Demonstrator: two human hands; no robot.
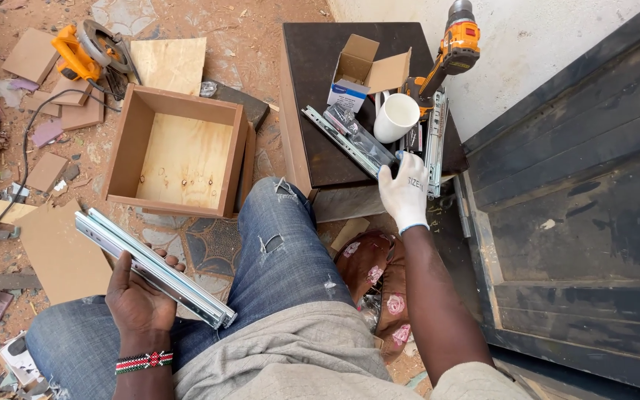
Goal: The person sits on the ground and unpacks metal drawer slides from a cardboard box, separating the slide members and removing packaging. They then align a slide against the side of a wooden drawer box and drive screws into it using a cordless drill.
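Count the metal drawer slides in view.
3. One in the left hand: drawer slide over the lap. One wrapped slide under the gloved right hand on the dark board. One beside the white cup. Others may be hidden.

Left hand (138, 300) sits low over the left thigh, bare, palm up, fingers (166, 259) curled round from below in a firm grip, thumb on the near side. A beaded band circles that wrist. The left forearm comes straight up from the bottom edge. Right arm is stretched well forward and out, bare from the short sleeve down, elbow nearly straight. Right hand (406, 194) wears a white glove, back of the hand up, fingers pointing away and bent down, pressing at the fingertips.
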